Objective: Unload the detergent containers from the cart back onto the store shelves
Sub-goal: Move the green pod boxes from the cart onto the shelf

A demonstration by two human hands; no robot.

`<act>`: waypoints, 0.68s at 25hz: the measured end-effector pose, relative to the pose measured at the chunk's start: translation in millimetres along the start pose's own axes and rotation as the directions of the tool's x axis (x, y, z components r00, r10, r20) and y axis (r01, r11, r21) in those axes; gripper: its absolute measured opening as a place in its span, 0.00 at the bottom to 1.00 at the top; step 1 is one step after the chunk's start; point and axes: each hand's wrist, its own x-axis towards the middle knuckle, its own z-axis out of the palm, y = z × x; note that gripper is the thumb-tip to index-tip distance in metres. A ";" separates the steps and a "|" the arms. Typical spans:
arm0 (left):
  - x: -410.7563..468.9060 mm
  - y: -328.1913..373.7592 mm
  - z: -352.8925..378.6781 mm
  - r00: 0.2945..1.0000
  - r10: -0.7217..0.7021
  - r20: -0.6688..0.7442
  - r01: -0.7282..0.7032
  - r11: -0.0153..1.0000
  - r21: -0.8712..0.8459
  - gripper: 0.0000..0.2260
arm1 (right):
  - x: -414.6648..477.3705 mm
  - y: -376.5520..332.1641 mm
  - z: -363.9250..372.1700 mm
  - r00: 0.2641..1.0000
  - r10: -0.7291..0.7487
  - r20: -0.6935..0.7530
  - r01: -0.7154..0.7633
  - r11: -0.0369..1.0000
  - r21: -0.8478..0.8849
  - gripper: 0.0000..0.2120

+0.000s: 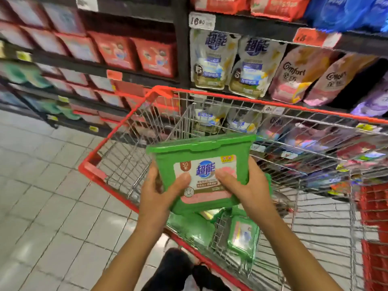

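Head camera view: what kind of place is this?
Most likely a supermarket aisle, in the laundry section. Shelves carry rows of detergent pouches with price tags on their edges, a red-rimmed wire shopping cart stands in front, and the left hand and right hand hold a green detergent box over it.

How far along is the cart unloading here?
Done: nothing shelved is identifiable; the shelves are blurred. In hand: left hand and right hand grip one green detergent container above the cart. Left: a second green container lies in the cart, with a blurred green shape beside it, likely another.
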 end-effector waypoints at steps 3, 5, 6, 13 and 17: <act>-20.2 12.4 -52.1 0.979 0.058 -0.197 -0.076 0.993 -0.085 0.29 | -0.7 -5.2 51.2 0.980 -0.024 0.200 0.015 0.999 0.045 0.16; -33.4 22.0 -91.1 0.949 0.100 -0.299 -0.132 0.987 -0.088 0.29 | -2.7 -13.5 97.5 0.954 -0.056 0.294 0.048 0.998 0.034 0.20; -39.6 26.8 -111.3 0.931 0.123 -0.344 -0.161 0.983 -0.085 0.28 | -4.4 -18.8 122.1 0.943 -0.070 0.327 0.060 0.997 0.041 0.21; -68.3 63.3 -272.2 0.834 0.207 -0.512 -0.270 0.962 -0.051 0.21 | -18.4 -44.0 299.4 0.852 -0.159 0.499 0.110 0.986 0.125 0.15; -74.1 82.0 -359.1 0.831 0.202 -0.518 -0.250 0.968 -0.023 0.18 | -34.4 -52.7 388.3 0.850 -0.147 0.506 0.082 0.985 0.150 0.18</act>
